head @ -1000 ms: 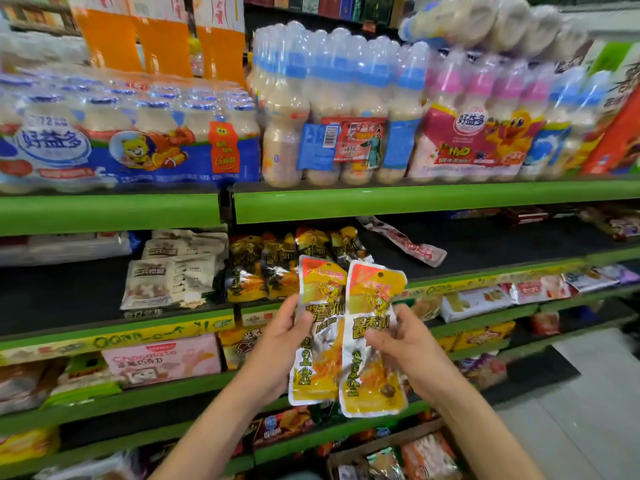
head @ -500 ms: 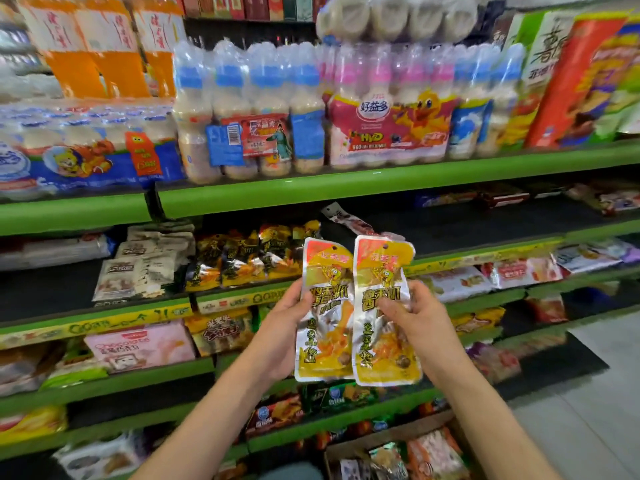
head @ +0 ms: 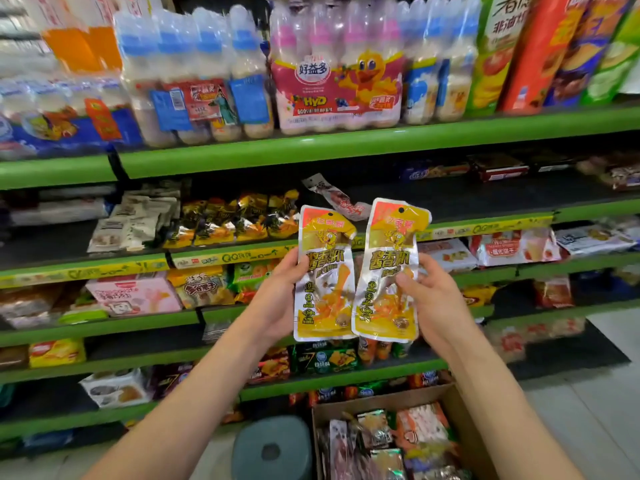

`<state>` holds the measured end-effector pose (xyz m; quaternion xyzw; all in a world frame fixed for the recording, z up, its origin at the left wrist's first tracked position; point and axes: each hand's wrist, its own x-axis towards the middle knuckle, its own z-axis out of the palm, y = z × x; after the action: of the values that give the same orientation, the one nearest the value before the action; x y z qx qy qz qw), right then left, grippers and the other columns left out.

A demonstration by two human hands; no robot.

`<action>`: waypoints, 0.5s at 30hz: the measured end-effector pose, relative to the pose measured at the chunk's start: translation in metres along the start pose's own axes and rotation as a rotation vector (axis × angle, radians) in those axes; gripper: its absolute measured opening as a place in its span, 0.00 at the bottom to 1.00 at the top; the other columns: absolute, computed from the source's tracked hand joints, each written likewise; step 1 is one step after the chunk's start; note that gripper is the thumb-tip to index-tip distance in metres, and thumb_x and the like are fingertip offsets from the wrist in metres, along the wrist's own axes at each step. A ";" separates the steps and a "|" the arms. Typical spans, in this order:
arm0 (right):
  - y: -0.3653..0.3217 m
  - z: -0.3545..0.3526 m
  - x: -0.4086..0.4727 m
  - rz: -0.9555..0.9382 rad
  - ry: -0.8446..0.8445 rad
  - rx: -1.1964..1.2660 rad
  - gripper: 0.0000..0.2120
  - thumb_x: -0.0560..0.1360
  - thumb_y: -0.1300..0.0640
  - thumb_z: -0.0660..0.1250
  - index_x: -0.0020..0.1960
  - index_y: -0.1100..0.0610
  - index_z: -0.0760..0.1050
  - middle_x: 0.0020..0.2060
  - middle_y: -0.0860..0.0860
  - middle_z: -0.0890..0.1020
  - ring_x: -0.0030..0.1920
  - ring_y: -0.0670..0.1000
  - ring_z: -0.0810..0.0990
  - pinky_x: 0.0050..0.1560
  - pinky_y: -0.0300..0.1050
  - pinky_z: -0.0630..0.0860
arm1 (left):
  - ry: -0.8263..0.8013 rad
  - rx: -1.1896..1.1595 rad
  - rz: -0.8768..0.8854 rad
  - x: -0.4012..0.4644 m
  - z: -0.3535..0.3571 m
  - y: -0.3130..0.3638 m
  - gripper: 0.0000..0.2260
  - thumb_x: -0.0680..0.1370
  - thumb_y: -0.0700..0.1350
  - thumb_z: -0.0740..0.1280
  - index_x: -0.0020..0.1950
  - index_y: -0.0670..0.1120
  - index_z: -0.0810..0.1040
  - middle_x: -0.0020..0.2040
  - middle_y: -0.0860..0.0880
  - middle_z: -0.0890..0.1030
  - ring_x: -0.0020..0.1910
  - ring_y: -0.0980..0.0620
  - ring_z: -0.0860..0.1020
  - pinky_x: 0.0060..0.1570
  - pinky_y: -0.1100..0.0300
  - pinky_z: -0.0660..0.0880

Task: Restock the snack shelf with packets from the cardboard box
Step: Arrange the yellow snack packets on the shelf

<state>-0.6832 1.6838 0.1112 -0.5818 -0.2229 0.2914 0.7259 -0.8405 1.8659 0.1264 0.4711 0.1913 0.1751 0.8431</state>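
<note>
Two yellow and red snack packets are held upright side by side in front of the green shelves. My left hand (head: 277,299) grips the left packet (head: 323,275) from its left edge. My right hand (head: 427,299) grips the right packet (head: 389,271) from its right edge. Behind them, matching yellow packets (head: 239,220) lie in a row on the second shelf (head: 485,228). The open cardboard box (head: 453,403) stands on the floor at the bottom right, holding several mixed packets.
Shrink-wrapped drink bottles (head: 332,71) fill the top shelf. White packets (head: 131,223) lie left of the yellow row, and a loose red and white packet (head: 337,197) lies behind my hands. A grey round stool (head: 272,448) stands left of the box.
The view has drifted right and dropped, showing more of the box and the stool. Both packets stay held side by side, now spread slightly apart at their tops.
</note>
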 end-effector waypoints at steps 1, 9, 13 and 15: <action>0.001 -0.005 -0.001 0.005 -0.005 0.008 0.13 0.79 0.63 0.66 0.63 0.53 0.75 0.52 0.57 0.86 0.53 0.58 0.85 0.48 0.56 0.83 | 0.008 0.003 0.000 0.000 0.001 0.000 0.15 0.84 0.48 0.59 0.55 0.63 0.84 0.60 0.54 0.84 0.57 0.47 0.83 0.47 0.43 0.82; 0.010 -0.016 -0.007 0.046 0.017 0.042 0.16 0.78 0.63 0.67 0.65 0.56 0.73 0.55 0.58 0.85 0.58 0.61 0.83 0.62 0.69 0.75 | -0.039 0.038 0.014 0.001 0.000 -0.006 0.14 0.84 0.49 0.59 0.63 0.60 0.80 0.65 0.50 0.81 0.63 0.44 0.80 0.53 0.37 0.79; 0.009 -0.012 -0.002 0.073 0.041 0.036 0.18 0.80 0.64 0.65 0.69 0.58 0.71 0.57 0.59 0.84 0.60 0.61 0.82 0.64 0.70 0.73 | -0.037 0.018 0.022 0.006 -0.003 -0.006 0.14 0.84 0.48 0.59 0.61 0.59 0.81 0.64 0.50 0.82 0.61 0.45 0.81 0.51 0.41 0.80; 0.008 -0.007 0.002 0.074 0.037 0.007 0.15 0.81 0.65 0.64 0.66 0.57 0.73 0.56 0.58 0.84 0.61 0.61 0.80 0.66 0.70 0.71 | -0.035 0.025 0.026 0.009 -0.007 -0.002 0.13 0.84 0.48 0.59 0.62 0.59 0.81 0.64 0.50 0.82 0.61 0.45 0.81 0.50 0.41 0.81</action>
<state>-0.6787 1.6813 0.1016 -0.5924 -0.1867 0.3079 0.7207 -0.8359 1.8741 0.1197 0.4870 0.1724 0.1754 0.8381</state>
